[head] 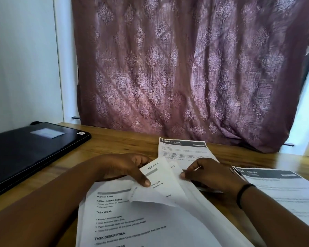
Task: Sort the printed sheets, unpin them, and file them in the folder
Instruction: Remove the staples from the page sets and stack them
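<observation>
**Still sorting — nothing filed yet**

Currently I am working through the pinned bundle lying on the wooden desk right in front of me. My left hand is pinching the folded-back corner of the sheet marked "Section 4", thumb on top, fingers curled underneath. My right hand is pinching the edge of the next sheet between thumb and forefinger, peeling it away.

Two printed sheets are already lying apart: one just beyond my hands, another to my right with more edges showing beneath it. So sorting is, I am judging, partly done.

I am not seeing any pin clearly; unpinning looks unfinished. The black folder is sitting closed at far left, well apart from the papers. Filing is not yet begun.
</observation>
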